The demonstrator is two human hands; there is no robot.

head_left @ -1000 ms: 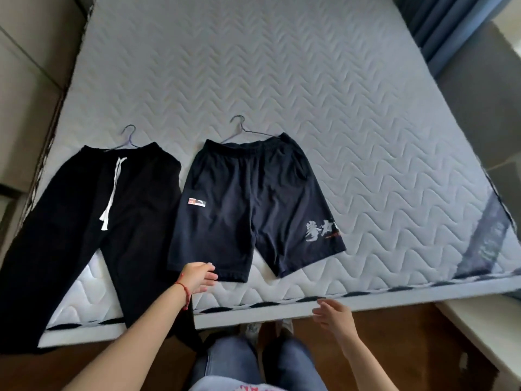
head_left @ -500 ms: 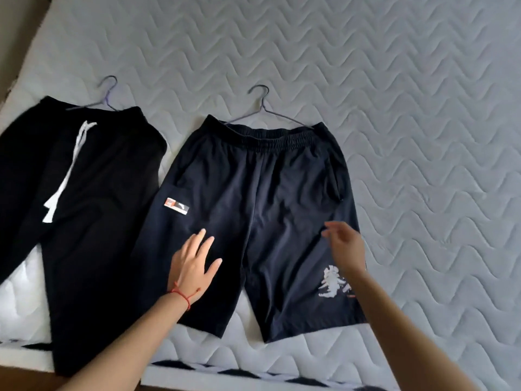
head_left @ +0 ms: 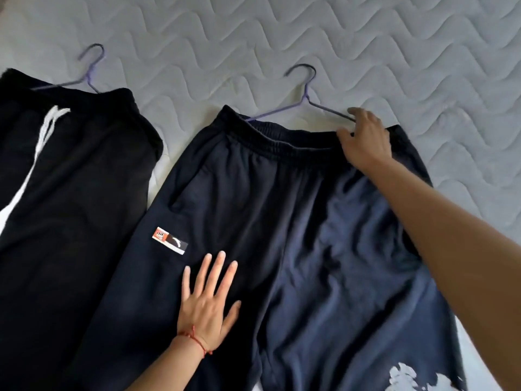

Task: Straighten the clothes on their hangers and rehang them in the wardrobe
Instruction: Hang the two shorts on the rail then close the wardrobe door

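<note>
Navy shorts [head_left: 296, 221] lie flat on the mattress, their waistband on a purple wire hanger [head_left: 306, 91] whose hook points away from me. My left hand [head_left: 208, 303], with a red string at the wrist, rests flat and spread on the shorts' left leg, just below a small orange and white label [head_left: 170, 240]. My right hand [head_left: 366, 142] is at the right end of the waistband, thumb and index finger closed around the hanger's right arm. A white print [head_left: 408, 376] shows at the hem of the right leg.
Black trousers [head_left: 70, 193] with a white drawstring [head_left: 42, 136] lie to the left on their own purple hanger [head_left: 90, 71], close beside the shorts. The grey quilted mattress [head_left: 253, 29] stretches away beyond both hangers and to the right.
I have leaned in over the bed. My right hand moved from the shorts' right leg up to the waistband and hanger. My left hand stays flat on the left leg.
</note>
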